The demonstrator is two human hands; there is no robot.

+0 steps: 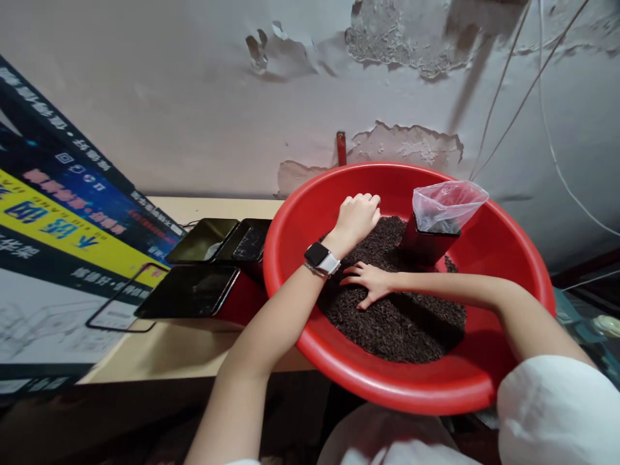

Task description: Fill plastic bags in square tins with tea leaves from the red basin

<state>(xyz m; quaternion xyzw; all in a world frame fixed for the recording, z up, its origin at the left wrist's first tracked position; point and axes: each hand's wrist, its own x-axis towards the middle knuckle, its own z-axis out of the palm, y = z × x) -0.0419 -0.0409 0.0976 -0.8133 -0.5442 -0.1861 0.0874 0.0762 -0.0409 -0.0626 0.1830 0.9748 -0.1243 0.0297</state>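
Note:
A large red basin (407, 394) holds a heap of dark, loose leaf-like material (397, 329). My left hand (357, 216), with a watch (317, 255) on its wrist, hangs over the basin's left part, its fingers bent; what they hold, if anything, is hidden. My right hand (371, 283) lies on the dark material with fingers spread, nothing seen in its grasp. In the basin's right part stands a dark square tin (427, 245), its mouth lined with a clear plastic bag (450, 199) that sticks up above the rim.
Left of the basin, on a pale wooden table (217, 210), are several dark square tins, including a near one (188, 292). A printed carton (62, 213) stands far left. Behind is a peeling wall (194, 97) with cords hanging at right.

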